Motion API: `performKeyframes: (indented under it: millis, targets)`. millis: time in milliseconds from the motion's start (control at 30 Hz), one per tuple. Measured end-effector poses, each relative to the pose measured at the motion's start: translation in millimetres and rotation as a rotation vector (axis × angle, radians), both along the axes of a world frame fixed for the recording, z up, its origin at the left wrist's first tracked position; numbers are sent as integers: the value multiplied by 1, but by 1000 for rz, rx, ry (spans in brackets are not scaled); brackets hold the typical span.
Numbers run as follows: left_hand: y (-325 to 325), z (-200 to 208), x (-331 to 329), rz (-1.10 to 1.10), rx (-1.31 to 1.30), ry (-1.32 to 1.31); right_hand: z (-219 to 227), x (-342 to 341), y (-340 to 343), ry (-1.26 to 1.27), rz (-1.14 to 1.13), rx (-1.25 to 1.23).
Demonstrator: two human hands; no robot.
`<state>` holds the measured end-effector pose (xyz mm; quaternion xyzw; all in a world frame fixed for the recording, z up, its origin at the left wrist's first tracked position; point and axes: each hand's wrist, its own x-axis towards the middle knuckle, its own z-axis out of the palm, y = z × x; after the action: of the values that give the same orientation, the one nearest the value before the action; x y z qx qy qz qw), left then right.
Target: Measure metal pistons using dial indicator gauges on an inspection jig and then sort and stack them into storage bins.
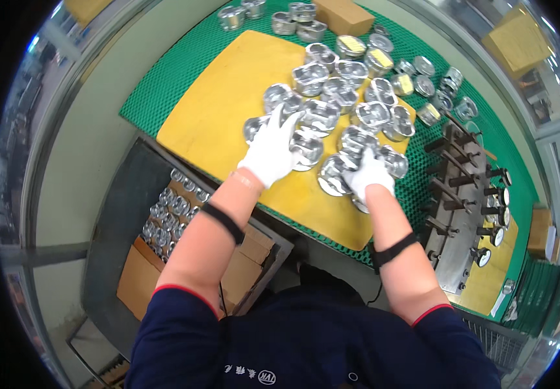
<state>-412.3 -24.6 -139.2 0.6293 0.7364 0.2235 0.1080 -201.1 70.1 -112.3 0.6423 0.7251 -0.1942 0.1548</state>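
Observation:
Both hands wear white gloves and reach into a cluster of silver metal pistons (319,117) on a yellow board (208,97). My left hand (269,152) is open at the cluster's left side, fingers spread. It touches pistons there, with one piston (306,150) just right of its thumb. At the near right side of the cluster is my right hand (371,177). Its thumb and fingers are apart, against a tilted piston (333,176) and the piston (358,141) beyond it. Some fingertips are hidden among the pistons.
Green ribbed matting (163,81) lies under the board. More pistons, some with yellow labels (382,58), stand at the far right beside a cardboard box (343,16). A metal clamping fixture (458,201) stands right. Below left, a dark cart (114,227) holds smaller shiny metal parts (170,214).

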Motion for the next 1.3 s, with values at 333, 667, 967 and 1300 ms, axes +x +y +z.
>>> performKeyframes:
  millis: [333, 667, 967, 1300]
  targets:
    - [-458, -114, -211, 1231, -207, -318, 43, -85, -130, 805, 441, 113]
    - [-539, -282, -188, 1178, -722, -364, -195, -328, -282, -162, 1189, -374]
    - [-471, -393, -192, 1075, -939, -547, -398, -399, -273, -455, 1280, -413]
    - [-440, -473, -220, 1136, -986, -639, -479, -441, -291, -485, 1353, -405]
